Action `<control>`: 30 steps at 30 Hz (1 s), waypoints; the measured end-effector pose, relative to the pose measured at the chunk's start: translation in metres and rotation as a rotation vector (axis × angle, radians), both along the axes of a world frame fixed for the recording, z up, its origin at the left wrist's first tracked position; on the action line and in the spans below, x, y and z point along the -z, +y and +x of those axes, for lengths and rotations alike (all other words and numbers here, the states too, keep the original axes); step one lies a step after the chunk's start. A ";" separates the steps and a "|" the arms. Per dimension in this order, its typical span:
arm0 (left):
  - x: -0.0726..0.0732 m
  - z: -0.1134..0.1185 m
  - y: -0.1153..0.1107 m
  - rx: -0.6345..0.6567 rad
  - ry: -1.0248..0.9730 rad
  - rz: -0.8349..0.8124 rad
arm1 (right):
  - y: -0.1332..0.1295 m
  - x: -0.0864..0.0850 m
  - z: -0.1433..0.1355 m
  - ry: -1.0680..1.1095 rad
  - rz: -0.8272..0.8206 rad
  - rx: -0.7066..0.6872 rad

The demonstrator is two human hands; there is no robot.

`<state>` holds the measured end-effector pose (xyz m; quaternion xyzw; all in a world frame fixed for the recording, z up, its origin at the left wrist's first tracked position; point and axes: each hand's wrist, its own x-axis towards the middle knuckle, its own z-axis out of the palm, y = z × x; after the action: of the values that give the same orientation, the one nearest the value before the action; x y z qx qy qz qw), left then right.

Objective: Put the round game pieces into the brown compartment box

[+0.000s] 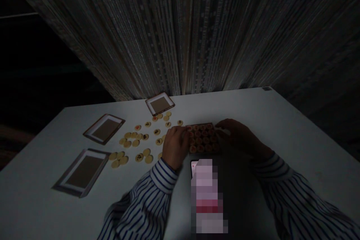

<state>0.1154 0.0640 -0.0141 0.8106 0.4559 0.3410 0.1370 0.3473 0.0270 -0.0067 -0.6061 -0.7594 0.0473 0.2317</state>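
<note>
A shallow box of xiangqi pieces point(204, 138) lies on the white table in front of me, its round pieces with red characters set in rows. My left hand point(177, 144) is curled against the box's left edge, its fingertips partly over the nearest pieces. At the upper right corner of the box, my right hand point(239, 135) touches the side with its fingertips, the thumb a little apart from the index finger. Dim light hides exactly how those fingertips grip. Loose xiangqi pieces point(135, 142) lie scattered left of my left hand, some with characters up, others blank.
Three framed, shallow trays stand to the left: one at the back point(160, 104), one farther left point(104, 129) and a nearer one point(82, 172). A phone point(194, 168), mostly blurred out, lies before the box. A striped curtain point(180, 30) hangs behind the table point(303, 180).
</note>
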 end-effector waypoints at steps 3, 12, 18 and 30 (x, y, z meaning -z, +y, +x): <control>0.018 -0.003 -0.005 -0.060 -0.086 0.033 | -0.001 0.010 -0.003 0.097 0.056 0.008; 0.034 -0.005 -0.005 -0.034 -0.103 0.061 | -0.003 0.021 -0.006 0.104 0.001 0.046; 0.035 -0.004 -0.008 -0.012 -0.080 0.098 | -0.002 0.023 -0.004 0.027 -0.023 -0.029; 0.040 -0.005 -0.004 0.023 -0.095 0.207 | 0.000 0.037 -0.001 0.023 0.100 -0.061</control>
<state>0.1103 0.0596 -0.0542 0.8086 0.4019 0.4225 0.0781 0.3462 0.0274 -0.0436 -0.5699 -0.7762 0.0234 0.2688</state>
